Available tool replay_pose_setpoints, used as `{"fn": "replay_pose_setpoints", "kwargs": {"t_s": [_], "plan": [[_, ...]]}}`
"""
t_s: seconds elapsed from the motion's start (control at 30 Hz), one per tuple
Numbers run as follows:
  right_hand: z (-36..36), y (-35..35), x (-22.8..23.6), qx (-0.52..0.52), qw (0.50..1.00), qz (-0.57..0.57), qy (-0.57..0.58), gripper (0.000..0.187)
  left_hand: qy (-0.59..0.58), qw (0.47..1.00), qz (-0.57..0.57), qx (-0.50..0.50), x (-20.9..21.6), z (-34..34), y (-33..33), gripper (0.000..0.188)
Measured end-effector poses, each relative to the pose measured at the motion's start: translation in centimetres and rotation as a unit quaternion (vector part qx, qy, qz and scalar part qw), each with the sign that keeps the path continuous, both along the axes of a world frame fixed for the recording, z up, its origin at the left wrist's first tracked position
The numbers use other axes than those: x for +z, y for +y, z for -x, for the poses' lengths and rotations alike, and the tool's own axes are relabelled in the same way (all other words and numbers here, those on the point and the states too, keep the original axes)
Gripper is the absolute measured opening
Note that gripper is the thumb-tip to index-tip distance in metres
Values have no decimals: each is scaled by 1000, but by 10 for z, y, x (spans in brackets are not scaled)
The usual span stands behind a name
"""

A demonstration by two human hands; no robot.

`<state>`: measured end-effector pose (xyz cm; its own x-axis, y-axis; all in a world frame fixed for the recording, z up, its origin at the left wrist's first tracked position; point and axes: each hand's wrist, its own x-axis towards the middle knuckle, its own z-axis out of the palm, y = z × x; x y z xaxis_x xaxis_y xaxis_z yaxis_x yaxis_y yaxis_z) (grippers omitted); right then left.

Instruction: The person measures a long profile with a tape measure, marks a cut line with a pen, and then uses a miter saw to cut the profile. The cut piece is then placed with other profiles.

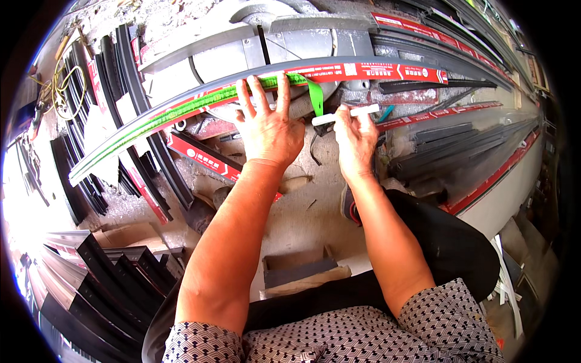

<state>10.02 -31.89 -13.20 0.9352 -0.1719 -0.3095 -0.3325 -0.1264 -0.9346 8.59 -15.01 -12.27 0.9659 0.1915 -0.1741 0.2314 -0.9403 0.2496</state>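
Left hand (272, 130) spread flat, fingers extended and apart, tips resting over a green tape (158, 115) that lies along a long grey bar (369, 69) with a red printed face. Tape runs from beyond the bar's left part to just past the fingers; its loose end bends down near the pen. Right hand (356, 142) closed around a white pen (365, 111), gripped between thumb and fingers, pen roughly level, just below the bar. Bar lies across a grey metal machine (227, 57). Dark bars (124, 260) bundled at lower left; a cardboard box (305, 281) on the floor between the forearms.
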Motion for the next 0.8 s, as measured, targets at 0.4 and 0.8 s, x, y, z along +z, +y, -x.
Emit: {"fn": "replay_pose_setpoints", "kwargs": {"t_s": [0.4, 0.8], "plan": [[87, -21, -54, 14, 927, -38, 372, 23, -31, 999, 23, -6, 0, 1, 0, 99], [17, -3, -35, 140, 870, 446, -156, 74, -6, 1000, 18, -3, 3, -1, 0, 100]]}}
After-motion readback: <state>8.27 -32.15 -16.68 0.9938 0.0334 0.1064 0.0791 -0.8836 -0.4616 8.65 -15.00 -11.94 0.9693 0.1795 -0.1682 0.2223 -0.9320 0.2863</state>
